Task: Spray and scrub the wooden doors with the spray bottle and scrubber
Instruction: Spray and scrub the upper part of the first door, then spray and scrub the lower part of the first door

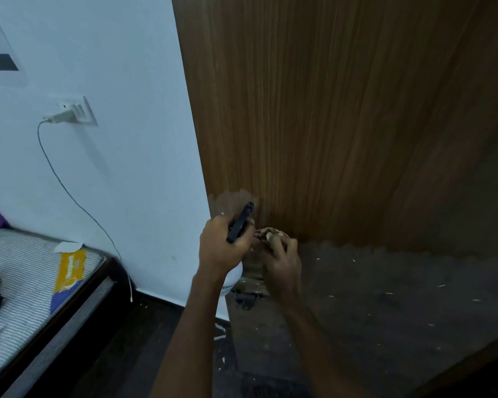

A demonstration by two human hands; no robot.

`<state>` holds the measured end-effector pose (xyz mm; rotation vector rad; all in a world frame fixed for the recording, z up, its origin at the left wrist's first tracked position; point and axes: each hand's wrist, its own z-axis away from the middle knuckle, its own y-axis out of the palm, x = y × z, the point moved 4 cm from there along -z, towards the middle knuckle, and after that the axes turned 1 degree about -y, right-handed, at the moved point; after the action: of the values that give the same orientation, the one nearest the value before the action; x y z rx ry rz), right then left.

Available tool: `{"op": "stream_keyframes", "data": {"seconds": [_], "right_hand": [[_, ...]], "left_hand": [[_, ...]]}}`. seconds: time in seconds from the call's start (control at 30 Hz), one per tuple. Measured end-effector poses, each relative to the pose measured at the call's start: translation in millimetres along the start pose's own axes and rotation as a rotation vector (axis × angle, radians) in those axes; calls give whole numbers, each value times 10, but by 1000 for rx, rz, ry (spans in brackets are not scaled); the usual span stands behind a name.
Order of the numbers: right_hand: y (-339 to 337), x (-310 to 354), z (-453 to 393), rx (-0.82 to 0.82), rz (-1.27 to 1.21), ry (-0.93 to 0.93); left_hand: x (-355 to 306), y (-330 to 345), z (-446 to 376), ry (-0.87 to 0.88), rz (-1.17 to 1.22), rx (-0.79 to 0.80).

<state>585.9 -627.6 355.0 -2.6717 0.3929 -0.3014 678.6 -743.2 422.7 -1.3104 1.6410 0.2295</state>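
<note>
— Any text you can read from here?

— I see pale lettering on the yellow-and-blue packet (69, 272) lying on the bed (26, 254), but it's too blurred to read. There's a dark mark on the spray bottle (233, 278), also illegible.

Bed (78, 294): standing against the wall, lower left.
Mattress (20, 271): lying on it, striped.
Packet (69, 272): yellow and blue, lying flat near the mattress edge.
Paper (68, 247): white scrap, lying just beside the packet.
</note>
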Motion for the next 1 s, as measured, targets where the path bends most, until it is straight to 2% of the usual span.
{"op": "stream_keyframes", "data": {"seconds": [0.07,0.2,0.27,0.3,0.4,0.47,0.63,0.67,0.77,0.87,1.0], "right_hand": [[-21,92,-182,-37,14,-9],[-169,216,-977,-312,74,82],[-77,241,-923,-331,92,83],[30,238,-733,-281,93,57],[314,211,-20,40,9,48],[354,237,78,113,-8,57],[93,444,-816,-257,19,104],[98,466,-881,-289,31,100],[201,506,-674,-208,75,52],[156,469,-597,-177,17,96],[-105,398,-969,-393,-51,235]], "left_hand": [[37,-25,-24,14,22,11],[127,-54,-31,28,33,44],[171,-62,-5,18,41,65],[200,-73,2,9,46,70],[294,-152,10,0,33,58],[334,-237,33,-3,33,48],[495,-329,93,-51,-28,69],[528,-333,112,-58,-38,78],[611,-370,149,-103,-82,96],[630,-378,179,-165,-188,110],[724,-376,211,-236,-252,121]]}}
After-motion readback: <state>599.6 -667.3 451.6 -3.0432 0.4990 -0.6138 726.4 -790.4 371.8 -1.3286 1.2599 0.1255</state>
